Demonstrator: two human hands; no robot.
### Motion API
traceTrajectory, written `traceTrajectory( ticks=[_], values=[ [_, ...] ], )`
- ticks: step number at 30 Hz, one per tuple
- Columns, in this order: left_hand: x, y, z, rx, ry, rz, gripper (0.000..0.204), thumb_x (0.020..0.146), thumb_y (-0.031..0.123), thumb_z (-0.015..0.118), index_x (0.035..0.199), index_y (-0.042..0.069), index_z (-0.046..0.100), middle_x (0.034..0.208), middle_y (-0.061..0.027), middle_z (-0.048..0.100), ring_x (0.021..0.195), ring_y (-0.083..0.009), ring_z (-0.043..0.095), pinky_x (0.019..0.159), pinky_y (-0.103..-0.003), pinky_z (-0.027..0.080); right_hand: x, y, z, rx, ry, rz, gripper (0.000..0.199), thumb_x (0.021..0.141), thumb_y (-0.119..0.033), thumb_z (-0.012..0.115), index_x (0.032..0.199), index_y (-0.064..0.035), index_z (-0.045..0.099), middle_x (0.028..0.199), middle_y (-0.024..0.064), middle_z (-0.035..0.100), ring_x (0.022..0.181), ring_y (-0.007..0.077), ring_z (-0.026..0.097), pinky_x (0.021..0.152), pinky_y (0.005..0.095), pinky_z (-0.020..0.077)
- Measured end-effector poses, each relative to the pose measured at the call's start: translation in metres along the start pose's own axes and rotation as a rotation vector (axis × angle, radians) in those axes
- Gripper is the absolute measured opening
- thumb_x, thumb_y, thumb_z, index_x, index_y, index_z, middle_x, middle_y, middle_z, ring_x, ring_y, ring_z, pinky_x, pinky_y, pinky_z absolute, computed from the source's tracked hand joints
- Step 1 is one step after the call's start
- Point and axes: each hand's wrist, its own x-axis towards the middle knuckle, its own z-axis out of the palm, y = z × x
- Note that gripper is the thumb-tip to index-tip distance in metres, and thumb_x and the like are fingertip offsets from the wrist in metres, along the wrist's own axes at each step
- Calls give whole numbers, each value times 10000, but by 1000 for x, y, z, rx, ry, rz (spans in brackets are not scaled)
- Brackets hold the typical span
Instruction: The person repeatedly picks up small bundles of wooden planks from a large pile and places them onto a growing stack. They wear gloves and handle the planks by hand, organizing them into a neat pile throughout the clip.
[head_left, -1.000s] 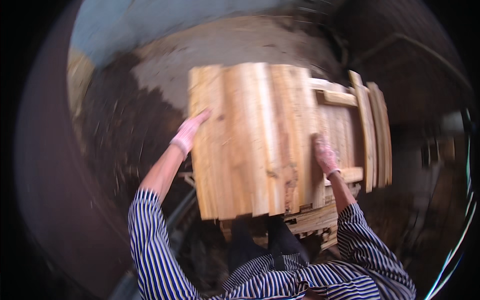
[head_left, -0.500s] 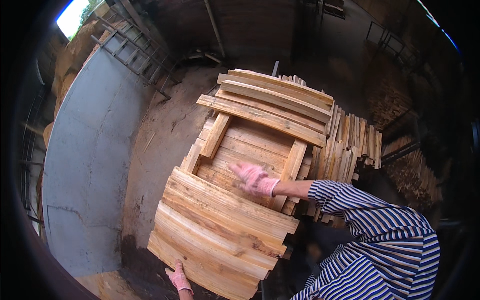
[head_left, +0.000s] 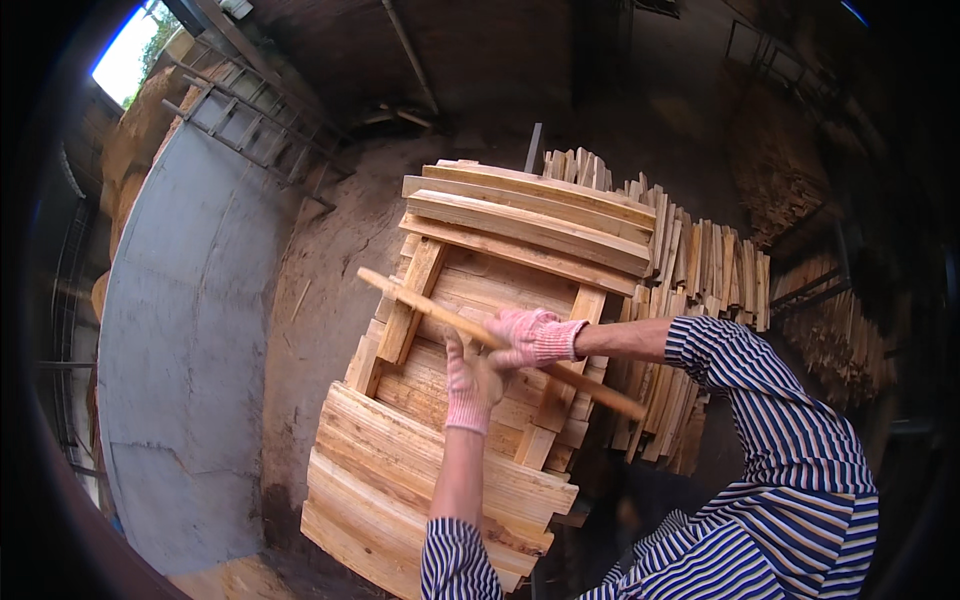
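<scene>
A narrow wooden plank [head_left: 430, 304] is held slantwise above the middle of the stack, its left end farther away than its right. My right hand [head_left: 540, 337], in a pink-and-white knit glove, is closed over the plank near its middle. Just below, my left hand [head_left: 470, 388], gloved alike, grips the same plank from the near side, its fingers partly blurred. Under both hands lies a layer of boards [head_left: 415, 385], with a short crosspiece [head_left: 412, 310] on the left and another [head_left: 575, 345] on the right.
Several planks [head_left: 530, 225] lie side by side at the stack's far end; more boards [head_left: 400, 480] cover its near end. Bundled wood strips [head_left: 690, 260] stand along the right. A grey panel [head_left: 190, 340] rises on the left, with a ladder-like frame [head_left: 255, 120] behind it.
The foremost plank at the far end is off the stack and in my hands. My left hand has come up from the near edge to the middle; my right hand has closed on the plank.
</scene>
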Motion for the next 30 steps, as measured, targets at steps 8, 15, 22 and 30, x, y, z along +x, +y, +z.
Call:
traceTrajectory(
  ticks=[8,15,22,30],
  values=[
    [29,-65,88,42,503,408,345,939,148,659,1279,114,612,988,-60,655,867,-272,676,900,-599,557,13,150,-85,-330,268,356,903,744,-468,824,1478,-110,439,1276,215,585,1173,380,574,979,487,479],
    [-121,-35,105,206,528,505,454,992,275,608,1372,48,509,1025,-130,668,866,-296,681,826,-538,583,21,150,-92,-324,317,322,667,926,-315,645,1465,-27,377,1335,240,575,1219,376,587,977,476,512],
    [-182,-15,31,182,638,560,304,972,301,641,1163,81,556,914,-105,614,795,-272,630,729,-473,575,22,42,-21,955,126,153,670,900,-328,731,1451,-46,476,1356,201,594,1249,254,589,934,321,575],
    [-156,-4,29,206,732,502,233,980,278,612,1094,83,556,863,-80,565,765,-255,568,688,-448,520,1,-51,122,765,-190,-2,877,1003,-623,427,1563,28,244,1592,260,317,1479,361,330,1220,356,250]
  ],
)
